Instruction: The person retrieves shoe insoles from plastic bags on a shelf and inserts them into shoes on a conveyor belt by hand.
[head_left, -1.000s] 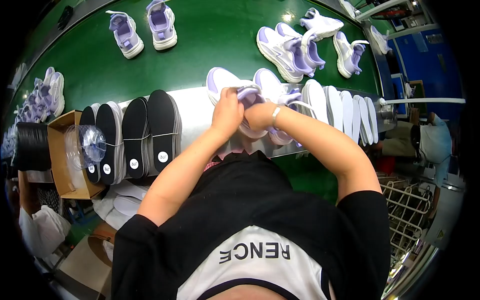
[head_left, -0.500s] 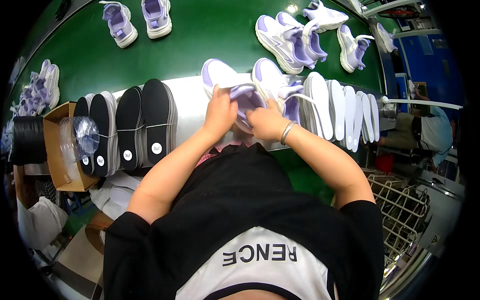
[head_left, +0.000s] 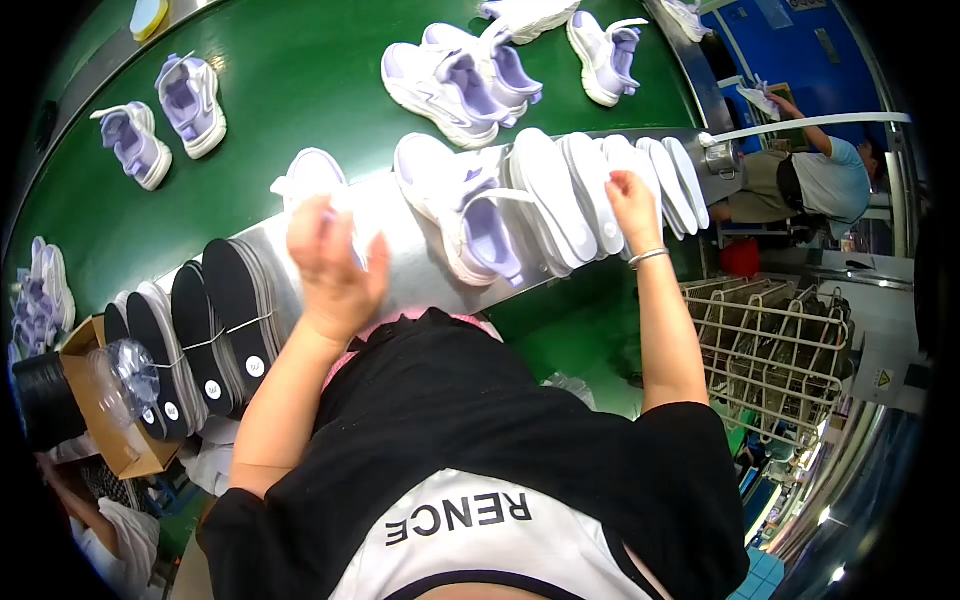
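My left hand [head_left: 338, 270] is smeared by motion, its thumb apart from the fingers. It is in front of a white and lilac sneaker [head_left: 312, 172] and hides the sneaker's heel part. A second white and lilac sneaker [head_left: 425, 178] rests on the metal ledge between my hands, its opening toward me. On the right, my right hand [head_left: 634, 212], with a bracelet at the wrist, has its fingers pinched at a white insole [head_left: 620, 152] in the row of stacks. Closest to that sneaker is another stack of white insoles [head_left: 552, 195].
Black insole stacks [head_left: 240, 310] stand left on the metal ledge [head_left: 385, 225], beside a cardboard box [head_left: 135, 450]. More sneakers [head_left: 440, 95] sit on the green belt [head_left: 285, 75]. A wire rack [head_left: 765, 350] stands at the right, and a person [head_left: 825, 185] works beyond it.
My hands have come apart from the sneaker they were handling. My right hand has moved right to the white insoles, my left hand leftward. The view has turned and shifted right.
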